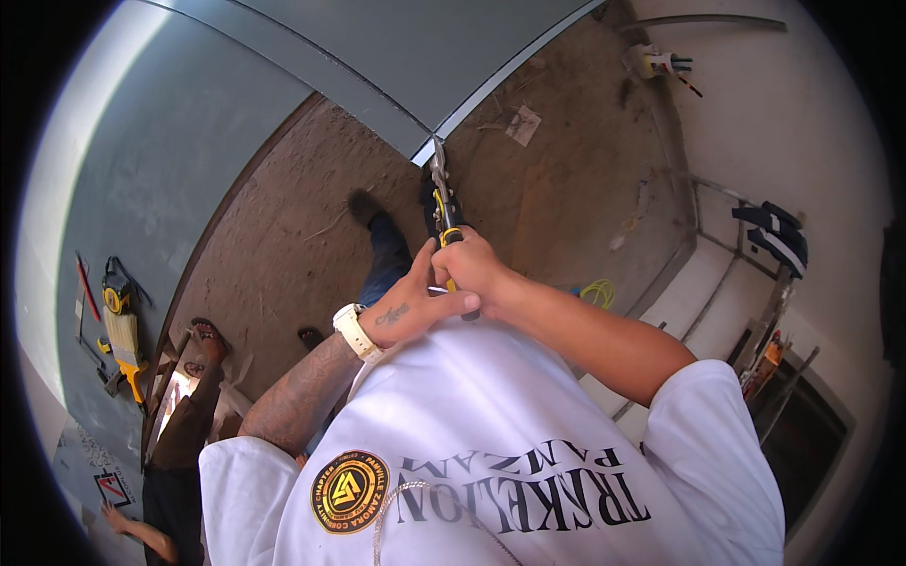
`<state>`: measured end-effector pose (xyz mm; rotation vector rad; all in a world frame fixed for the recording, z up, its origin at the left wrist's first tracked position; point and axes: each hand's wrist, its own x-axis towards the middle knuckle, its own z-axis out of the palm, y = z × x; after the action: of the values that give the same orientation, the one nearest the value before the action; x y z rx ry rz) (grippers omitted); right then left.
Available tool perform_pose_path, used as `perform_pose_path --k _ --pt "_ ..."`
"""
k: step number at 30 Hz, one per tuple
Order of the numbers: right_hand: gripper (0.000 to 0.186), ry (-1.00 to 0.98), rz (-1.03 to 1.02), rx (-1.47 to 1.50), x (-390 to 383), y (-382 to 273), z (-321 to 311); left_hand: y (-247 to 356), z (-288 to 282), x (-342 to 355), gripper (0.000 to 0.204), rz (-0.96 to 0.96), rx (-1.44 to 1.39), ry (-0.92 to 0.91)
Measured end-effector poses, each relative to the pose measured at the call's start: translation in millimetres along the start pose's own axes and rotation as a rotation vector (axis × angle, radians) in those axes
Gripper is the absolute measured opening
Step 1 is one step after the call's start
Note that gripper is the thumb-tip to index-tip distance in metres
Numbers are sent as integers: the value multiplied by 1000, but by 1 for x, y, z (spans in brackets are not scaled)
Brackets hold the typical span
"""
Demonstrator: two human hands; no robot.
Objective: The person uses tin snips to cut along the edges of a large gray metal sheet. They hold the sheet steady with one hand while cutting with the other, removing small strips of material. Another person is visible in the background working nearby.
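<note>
Both my hands are closed at the handles of yellow-and-black snips, held in front of my chest. My right hand wraps the upper part of the handles. My left hand, with a white watch at the wrist, presses against the lower handles and my right fingers, its thumb lying across. The metal jaws point away from me and meet the corner of a pale metal edge strip on a large grey panel. Whether the jaws are closed on the strip is too small to tell.
On a grey board at left lie a tape measure, a paintbrush and other tools. Another person's hand shows at lower left. A yellow-green cord and a paper scrap lie on the dirt floor. Metal framing stands right.
</note>
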<state>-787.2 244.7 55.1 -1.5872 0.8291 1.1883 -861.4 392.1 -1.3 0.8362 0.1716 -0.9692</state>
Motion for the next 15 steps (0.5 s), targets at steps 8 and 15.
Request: perform_pose_path --k 8,15 --pt "50 74 -170 -117 29 30 -11 12 -7 13 92 -40 62 -47" --pt "43 107 -228 -209 36 38 -19 11 -1 21 82 -43 26 -62"
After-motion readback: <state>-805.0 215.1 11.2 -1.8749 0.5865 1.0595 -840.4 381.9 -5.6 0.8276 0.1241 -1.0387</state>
